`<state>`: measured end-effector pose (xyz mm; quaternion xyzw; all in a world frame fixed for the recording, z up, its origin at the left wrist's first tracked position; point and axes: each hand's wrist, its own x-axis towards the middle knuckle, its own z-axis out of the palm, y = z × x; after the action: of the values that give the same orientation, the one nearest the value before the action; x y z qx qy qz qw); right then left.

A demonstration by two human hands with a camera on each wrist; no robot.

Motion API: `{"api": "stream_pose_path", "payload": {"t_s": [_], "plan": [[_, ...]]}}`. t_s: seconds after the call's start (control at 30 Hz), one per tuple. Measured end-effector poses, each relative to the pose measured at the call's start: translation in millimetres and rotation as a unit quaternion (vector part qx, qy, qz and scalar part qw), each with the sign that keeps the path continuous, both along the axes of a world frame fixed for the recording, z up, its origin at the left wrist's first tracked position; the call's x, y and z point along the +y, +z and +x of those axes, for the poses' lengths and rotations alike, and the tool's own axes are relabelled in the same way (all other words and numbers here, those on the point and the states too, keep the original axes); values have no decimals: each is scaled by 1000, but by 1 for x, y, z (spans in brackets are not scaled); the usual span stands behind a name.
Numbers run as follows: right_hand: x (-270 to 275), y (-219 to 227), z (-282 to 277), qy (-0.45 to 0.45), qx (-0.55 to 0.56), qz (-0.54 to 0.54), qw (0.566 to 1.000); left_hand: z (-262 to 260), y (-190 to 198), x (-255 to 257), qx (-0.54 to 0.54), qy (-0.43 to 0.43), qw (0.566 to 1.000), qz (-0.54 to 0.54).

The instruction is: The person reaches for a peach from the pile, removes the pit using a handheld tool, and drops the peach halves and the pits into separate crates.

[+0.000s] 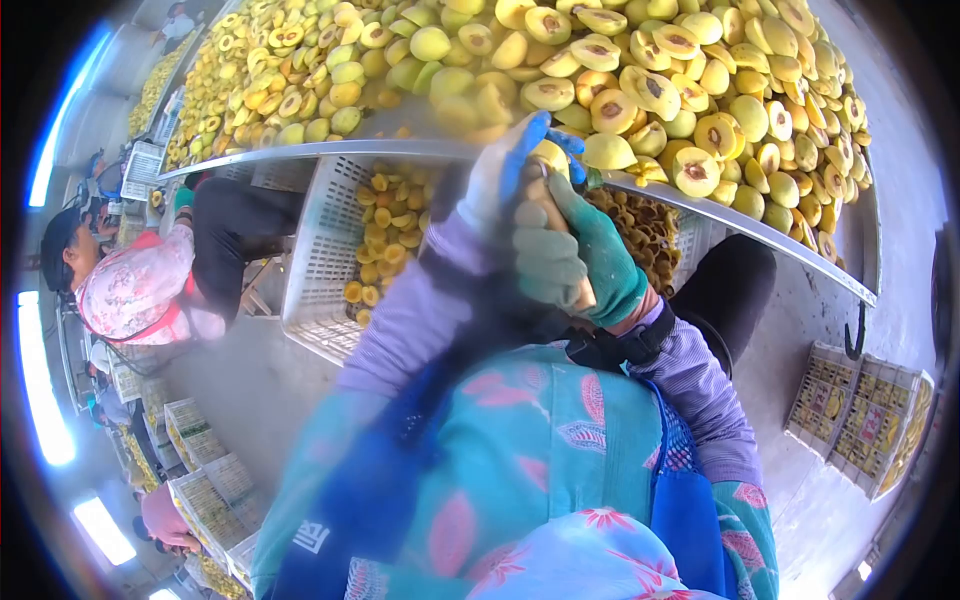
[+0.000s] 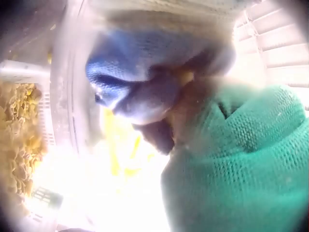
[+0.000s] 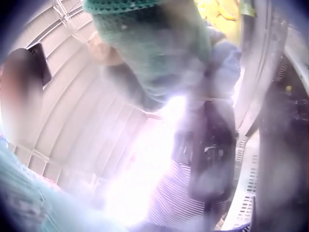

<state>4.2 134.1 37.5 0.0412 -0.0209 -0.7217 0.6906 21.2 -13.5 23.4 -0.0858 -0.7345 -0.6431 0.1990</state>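
My left hand [image 1: 500,168], in a blue and white glove, is raised at the near edge of the fruit table. Between its blue fingertips it pinches a yellow apricot-like fruit [image 1: 551,155]. In a green glove, my right hand [image 1: 585,250] grips the pale wooden handle [image 1: 545,200] of a tool, its fingers curled round it. The tool's working end is hidden at the fruit, between the hands. In the left wrist view the blue fingers [image 2: 149,92] meet the green glove [image 2: 236,154]. The right wrist view shows the green glove [image 3: 149,53] close up, blurred by glare.
Halved and whole yellow fruits [image 1: 695,170] heap the metal-edged table [image 1: 780,240]. Below its edge stand a white crate [image 1: 325,230] of fruit pieces and a pile of brownish pieces [image 1: 640,235]. Stacked crates [image 1: 855,410] stand right; another person [image 1: 140,285] sits left.
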Motion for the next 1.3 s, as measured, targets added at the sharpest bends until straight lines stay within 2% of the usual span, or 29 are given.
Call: {"api": "stream_pose_path", "payload": {"t_s": [0.03,0.07,0.1,0.13,0.17,0.23,0.27,0.37,0.43,0.47,0.5,0.53,0.57,0.6,0.63,0.7,0.73,0.77,0.8,0.87,0.9,0.93,0.97,1.0,1.1,1.17,1.23,1.3], "plan": [[1,1,3,6,18,-40,999,8,0,0,-21,28,999,-2],[1,2,7,11,38,-82,996,18,-1,-1,-34,112,992,-44],[2,1,10,16,56,-123,991,25,-7,-16,-69,156,983,-68],[8,-4,9,12,41,-102,994,31,-13,-32,-106,198,970,-90],[18,-12,5,-13,57,9,998,39,-11,-58,-167,236,953,-87],[31,-67,-7,-42,-8,126,991,42,-1,-96,-290,337,893,-65],[36,-89,-6,-23,6,230,973,36,28,-88,-236,407,794,-385],[38,-65,13,-31,167,308,936,-26,6,-106,-277,227,785,-505],[24,-39,7,-71,311,318,893,-49,-30,-124,-205,208,794,-534],[21,-34,4,-76,285,292,910,-57,-29,-133,-239,148,773,-569],[18,-32,0,-76,260,266,925,-60,-43,-147,-192,149,771,-588],[15,-20,-1,-93,312,306,894,-53,-9,-137,-256,137,793,-537],[15,-5,-3,-108,353,354,859,-44,11,-126,-270,232,845,-398],[10,6,-6,-156,401,350,832,-41,3,-137,-219,215,924,-228],[2,16,-5,-192,438,354,804,-32,-15,-144,-175,187,966,-40],[-10,19,1,-235,524,335,747,-11,33,-104,-180,107,977,-33],[-16,4,-2,-295,618,261,681,-1,38,-90,-82,106,968,-213],[-16,9,-7,-265,668,258,646,0,34,-78,37,90,919,-382],[-19,-29,-13,-284,748,242,549,-1,19,-64,-15,97,975,-200],[-24,-103,-24,-337,859,231,310,0,15,-41,-4,102,980,-173],[-18,-107,-21,-335,875,248,246,0,12,-30,2,105,982,-160],[-12,-111,-18,-332,887,266,180,0,13,-27,48,98,961,-253],[-3,-60,-12,-332,886,275,169,0,16,-20,77,106,946,-297],[2,-30,-7,-332,885,285,157,-1,20,-12,107,116,928,-339],[4,-24,-3,-367,843,322,227,-2,31,1,67,138,927,-343],[0,-18,0,-389,811,327,290,-6,33,4,113,149,913,-362],[-2,-22,-2,-400,801,328,302,-8,29,7,141,159,910,-355],[-5,-33,-5,-399,815,329,262,-6,28,8,120,149,909,-370]]}}
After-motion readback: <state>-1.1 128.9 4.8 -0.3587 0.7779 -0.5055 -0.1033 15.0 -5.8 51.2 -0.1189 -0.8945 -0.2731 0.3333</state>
